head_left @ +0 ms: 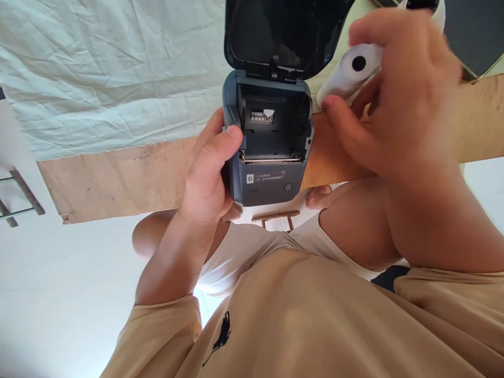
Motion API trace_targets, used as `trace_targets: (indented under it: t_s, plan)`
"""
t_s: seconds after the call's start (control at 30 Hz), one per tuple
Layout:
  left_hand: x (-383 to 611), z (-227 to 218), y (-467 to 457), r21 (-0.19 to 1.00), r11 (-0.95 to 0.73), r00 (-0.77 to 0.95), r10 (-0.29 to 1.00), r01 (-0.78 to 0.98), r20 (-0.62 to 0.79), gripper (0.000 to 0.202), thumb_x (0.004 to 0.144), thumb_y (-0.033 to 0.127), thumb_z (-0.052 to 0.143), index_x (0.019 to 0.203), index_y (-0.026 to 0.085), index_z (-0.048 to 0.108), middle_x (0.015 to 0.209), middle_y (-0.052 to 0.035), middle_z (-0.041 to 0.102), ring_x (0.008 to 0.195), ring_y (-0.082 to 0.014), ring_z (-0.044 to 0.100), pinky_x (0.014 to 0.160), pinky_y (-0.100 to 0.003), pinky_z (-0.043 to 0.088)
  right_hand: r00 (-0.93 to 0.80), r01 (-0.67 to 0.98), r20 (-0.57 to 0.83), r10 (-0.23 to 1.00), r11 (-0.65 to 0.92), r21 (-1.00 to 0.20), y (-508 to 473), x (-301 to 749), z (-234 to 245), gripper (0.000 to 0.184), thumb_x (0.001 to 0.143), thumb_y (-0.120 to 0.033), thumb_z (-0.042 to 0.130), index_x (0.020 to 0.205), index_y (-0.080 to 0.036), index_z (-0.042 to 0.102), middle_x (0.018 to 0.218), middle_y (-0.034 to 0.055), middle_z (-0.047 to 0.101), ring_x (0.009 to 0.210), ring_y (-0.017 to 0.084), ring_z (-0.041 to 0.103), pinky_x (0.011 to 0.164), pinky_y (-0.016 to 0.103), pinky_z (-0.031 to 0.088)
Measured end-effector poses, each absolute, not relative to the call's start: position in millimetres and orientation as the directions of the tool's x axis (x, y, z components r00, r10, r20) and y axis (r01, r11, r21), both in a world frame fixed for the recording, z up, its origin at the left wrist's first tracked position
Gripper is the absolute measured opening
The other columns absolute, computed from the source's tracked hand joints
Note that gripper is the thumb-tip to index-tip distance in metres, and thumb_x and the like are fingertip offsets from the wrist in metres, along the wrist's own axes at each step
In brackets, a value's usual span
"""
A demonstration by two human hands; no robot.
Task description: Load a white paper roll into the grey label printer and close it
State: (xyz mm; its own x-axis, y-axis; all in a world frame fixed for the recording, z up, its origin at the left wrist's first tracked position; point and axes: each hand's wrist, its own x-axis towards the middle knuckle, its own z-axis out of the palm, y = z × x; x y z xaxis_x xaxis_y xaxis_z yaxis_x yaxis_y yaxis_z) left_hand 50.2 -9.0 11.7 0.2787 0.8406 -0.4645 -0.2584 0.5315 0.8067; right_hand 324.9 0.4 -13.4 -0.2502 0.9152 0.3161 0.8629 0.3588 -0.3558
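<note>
A dark blue-grey label printer [262, 184] is held over the table's near edge, its black lid [283, 37] swung up. Its paper compartment shows a small label on the inner wall and no roll inside. My left hand [208, 173] grips the printer's left side, thumb on the rim of the compartment. At the upper right, a white paper roll [344, 79] with a black core hole sits between the thumb and fingers of my right hand [405, 94]. The fingertips on the roll's far side are partly hidden.
Behind my right hand stands another white roll [440, 18] with a dark core. A dark flat object [476, 37] lies at the top right corner. A pale wrinkled cloth [118, 68] covers much of the wooden table [118, 184]. My knees are below the table edge.
</note>
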Motion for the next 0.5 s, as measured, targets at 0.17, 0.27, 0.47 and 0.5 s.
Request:
trace_targets:
  t_s: [0.17, 0.27, 0.47, 0.5]
  plan:
    - [53.7, 6.2, -9.9, 0.812, 0.505, 0.274, 0.858, -0.292, -0.435, 0.062, 0.074, 0.068, 0.079, 0.108, 0.016, 0.081, 0.084, -0.0132, 0.079, 0.045, -0.0296, 0.067, 0.025, -0.035, 0.031, -0.235, 0.903, 0.459, 0.857, 0.367, -0.223, 1.0, 303.0, -31.4, 0.065, 0.085, -0.028, 0.064, 0.150, -0.029, 0.059, 0.076, 0.0005, 0.053, 0.080, 0.013, 0.054, 0.075, 0.026, 0.035]
    - [53.1, 7.6, -9.4, 0.806, 0.523, 0.289, 0.846, -0.278, -0.449, 0.059, 0.074, 0.071, 0.079, 0.106, 0.021, 0.082, 0.084, -0.0109, 0.079, 0.046, -0.0271, 0.066, 0.026, -0.033, 0.031, -0.203, 0.853, 0.329, 0.922, 0.332, -0.402, -1.4, 303.5, -28.9, 0.052, 0.101, -0.039, 0.057, 0.152, -0.027, 0.055, 0.095, 0.0040, 0.067, 0.105, 0.015, 0.066, 0.091, 0.025, 0.048]
    - [49.9, 11.1, -10.0, 0.810, 0.528, 0.300, 0.840, -0.255, -0.452, 0.059, 0.083, 0.067, 0.075, 0.115, 0.017, 0.078, 0.088, -0.0118, 0.080, 0.050, -0.0257, 0.067, 0.031, -0.035, 0.037, -0.215, 0.790, 0.231, 0.949, 0.308, -0.531, 2.5, 321.5, -21.9, 0.057, 0.108, -0.057, 0.049, 0.155, -0.025, 0.048, 0.131, 0.0100, 0.068, 0.142, 0.020, 0.059, 0.108, 0.030, 0.056]
    - [49.5, 11.4, -10.0, 0.811, 0.524, 0.305, 0.841, -0.259, -0.446, 0.059, 0.084, 0.066, 0.074, 0.117, 0.017, 0.077, 0.090, -0.0119, 0.080, 0.051, -0.0263, 0.068, 0.032, -0.036, 0.038, -0.215, 0.788, 0.235, 0.948, 0.311, -0.531, 4.0, 321.7, -22.0, 0.059, 0.109, -0.060, 0.045, 0.156, -0.024, 0.045, 0.137, 0.0118, 0.065, 0.147, 0.021, 0.057, 0.109, 0.032, 0.057]
